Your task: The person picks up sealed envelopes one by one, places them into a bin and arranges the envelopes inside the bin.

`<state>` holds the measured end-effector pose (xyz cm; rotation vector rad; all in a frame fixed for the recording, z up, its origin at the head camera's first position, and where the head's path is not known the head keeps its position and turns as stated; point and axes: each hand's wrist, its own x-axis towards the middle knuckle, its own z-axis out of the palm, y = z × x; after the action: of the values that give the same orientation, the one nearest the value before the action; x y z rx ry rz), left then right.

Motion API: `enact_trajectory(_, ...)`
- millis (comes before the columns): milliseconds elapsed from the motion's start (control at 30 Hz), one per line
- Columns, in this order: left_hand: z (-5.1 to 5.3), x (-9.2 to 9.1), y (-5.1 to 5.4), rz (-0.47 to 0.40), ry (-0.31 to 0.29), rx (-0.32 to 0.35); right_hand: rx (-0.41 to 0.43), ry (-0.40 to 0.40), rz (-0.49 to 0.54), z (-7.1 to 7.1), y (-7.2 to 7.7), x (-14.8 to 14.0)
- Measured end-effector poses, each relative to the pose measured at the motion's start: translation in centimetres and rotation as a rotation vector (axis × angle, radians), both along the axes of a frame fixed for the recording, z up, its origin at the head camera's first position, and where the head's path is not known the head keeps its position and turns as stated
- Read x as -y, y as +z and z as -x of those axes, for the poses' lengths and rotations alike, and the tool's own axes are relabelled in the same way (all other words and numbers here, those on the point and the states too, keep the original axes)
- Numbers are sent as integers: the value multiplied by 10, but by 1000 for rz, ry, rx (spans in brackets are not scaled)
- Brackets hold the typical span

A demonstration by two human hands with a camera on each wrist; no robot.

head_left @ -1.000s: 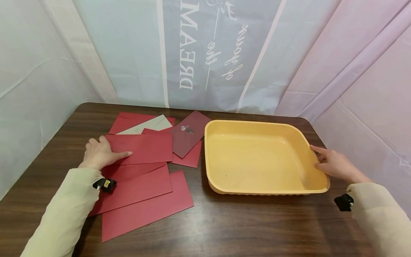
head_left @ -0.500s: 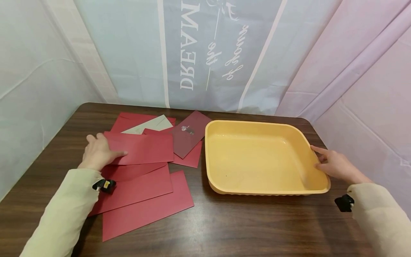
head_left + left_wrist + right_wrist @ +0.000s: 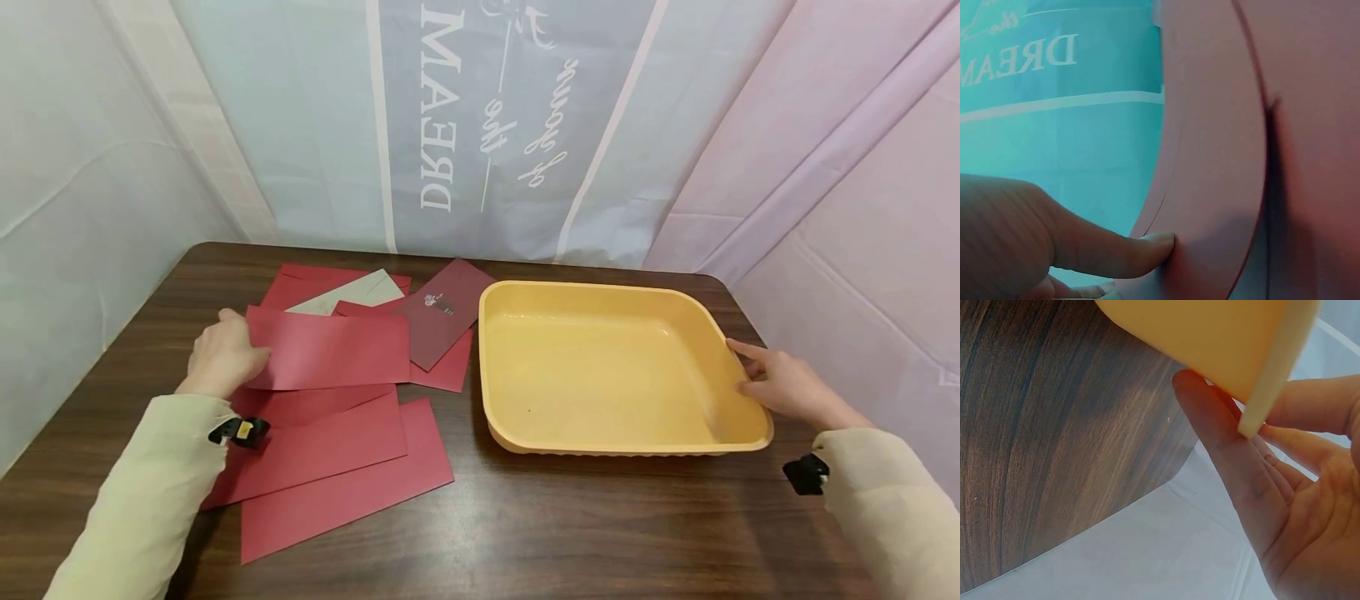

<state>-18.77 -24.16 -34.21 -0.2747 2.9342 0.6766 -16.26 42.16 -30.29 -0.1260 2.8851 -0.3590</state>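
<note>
My left hand (image 3: 221, 357) pinches the left end of a red envelope (image 3: 330, 348), which lies over the upper part of the pile. In the left wrist view the thumb (image 3: 1116, 253) presses on the face of this envelope (image 3: 1210, 137), which bows in a curve; the other fingers are mostly hidden. My right hand (image 3: 791, 387) holds the right rim of a yellow plastic tray (image 3: 600, 375). From the right wrist, fingers (image 3: 1229, 450) show below the tray's edge (image 3: 1222, 337), with the rim between them and the thumb.
Below the held envelope lie more red envelopes (image 3: 348, 496), overlapping. Behind it are a pale envelope (image 3: 348, 293), another red envelope (image 3: 318, 281) and a maroon one (image 3: 453, 304) near the tray. All rest on a dark wooden table (image 3: 525, 542); a printed curtain (image 3: 322, 150) hangs behind.
My left thumb has drawn back towards the envelope's left edge. That envelope has risen a little at its left end and shifted slightly to the right. The right hand and tray have stayed put.
</note>
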Motion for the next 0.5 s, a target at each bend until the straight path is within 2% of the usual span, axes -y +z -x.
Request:
enact_trajectory(200, -1, 3, 4, -28, -38, -30, -1, 3, 8, -1, 1, 1)
enact_trajectory(500, -2, 4, 13, -146, -83, -15, -4, 7, 2, -1, 0, 0)
